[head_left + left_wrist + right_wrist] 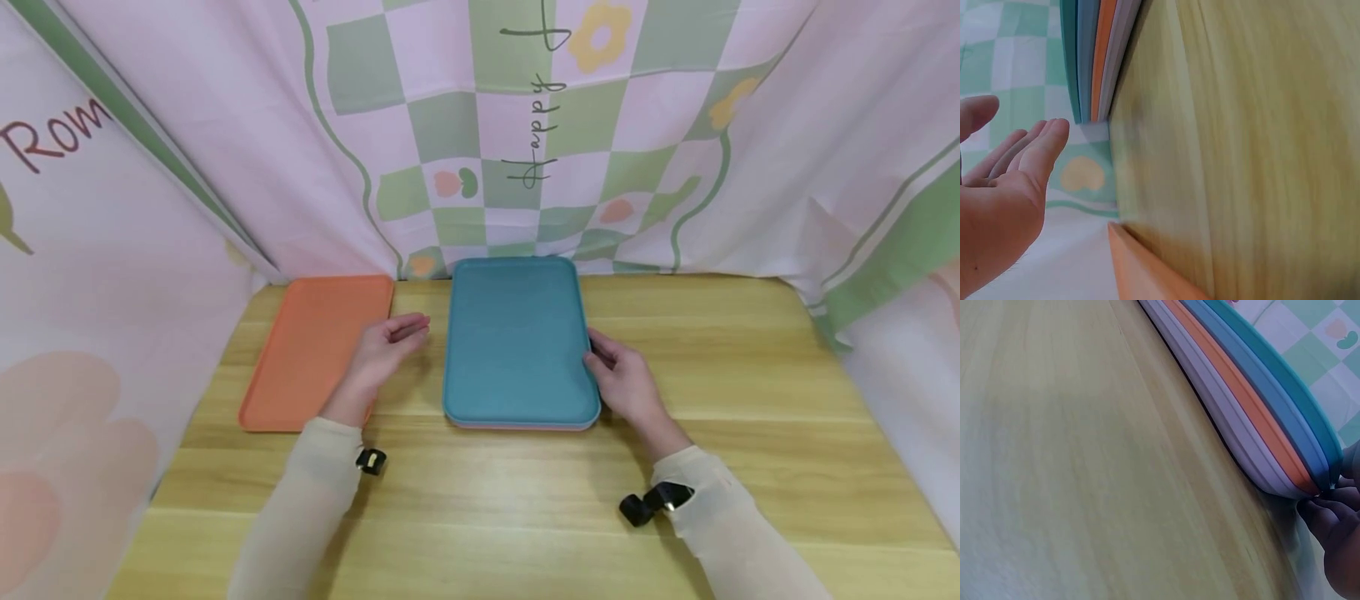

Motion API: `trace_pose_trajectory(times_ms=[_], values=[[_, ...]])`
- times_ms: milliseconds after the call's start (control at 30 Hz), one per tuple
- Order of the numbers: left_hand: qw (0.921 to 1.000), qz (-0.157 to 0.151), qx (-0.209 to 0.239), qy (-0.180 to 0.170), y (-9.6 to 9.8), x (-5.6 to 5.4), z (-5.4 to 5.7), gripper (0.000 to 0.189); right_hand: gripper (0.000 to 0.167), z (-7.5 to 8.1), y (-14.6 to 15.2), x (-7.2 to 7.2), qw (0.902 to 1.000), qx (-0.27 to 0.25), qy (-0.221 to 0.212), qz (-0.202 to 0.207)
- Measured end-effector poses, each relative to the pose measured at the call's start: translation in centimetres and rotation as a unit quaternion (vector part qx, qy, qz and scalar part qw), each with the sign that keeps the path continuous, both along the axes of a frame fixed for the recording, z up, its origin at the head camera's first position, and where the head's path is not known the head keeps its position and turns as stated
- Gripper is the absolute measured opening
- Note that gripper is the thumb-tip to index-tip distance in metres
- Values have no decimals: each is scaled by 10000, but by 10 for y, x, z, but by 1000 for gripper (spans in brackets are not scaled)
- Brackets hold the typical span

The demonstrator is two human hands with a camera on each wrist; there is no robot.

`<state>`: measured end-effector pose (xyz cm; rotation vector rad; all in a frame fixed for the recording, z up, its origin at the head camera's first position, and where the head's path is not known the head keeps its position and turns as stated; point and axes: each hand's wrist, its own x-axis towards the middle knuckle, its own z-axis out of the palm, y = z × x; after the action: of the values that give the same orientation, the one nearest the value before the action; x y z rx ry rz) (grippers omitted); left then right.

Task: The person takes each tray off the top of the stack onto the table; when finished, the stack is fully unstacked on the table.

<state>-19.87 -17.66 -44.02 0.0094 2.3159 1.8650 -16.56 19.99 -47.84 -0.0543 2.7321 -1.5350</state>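
A stack of rectangular trays stands in the middle of the table, with a teal tray (517, 342) on top. Below it, the right wrist view shows a blue tray (1257, 384), an orange one (1235, 394) and lilac layers (1216, 403) at the bottom. My right hand (624, 379) pinches the teal tray's right edge between thumb and fingers; how many layers it grips is hard to tell. Left of the stack, my left hand (381, 354) is raised with fingers extended, holding nothing. Partly beneath it, a separate orange tray (315, 350) lies on the table.
The wooden table (510, 508) reaches back to a patterned curtain (517, 125) just behind the stack. More curtain cloth (112, 292) hangs along the left side. A strip of tabletop separates the orange tray from the stack.
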Motion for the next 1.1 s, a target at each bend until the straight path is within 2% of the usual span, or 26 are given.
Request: trace_pose_trajectory(times_ms=[400, 633, 867, 1100], values=[[9996, -169, -217, 61, 18, -3, -7, 46, 49, -1, 0, 0, 10000, -60, -7, 15], [9993, -258, -21, -267, 29, -7, -15, 53, 49, -2, 0, -1, 10000, -3, 65, 34], [9984, -286, -251, -427, 35, -7, -19, 59, 49, -2, 0, 0, 9999, -25, 96, 42], [9979, -207, -176, -588, 37, -7, -21, 61, 48, -4, 0, -1, 9998, -19, 187, 25]])
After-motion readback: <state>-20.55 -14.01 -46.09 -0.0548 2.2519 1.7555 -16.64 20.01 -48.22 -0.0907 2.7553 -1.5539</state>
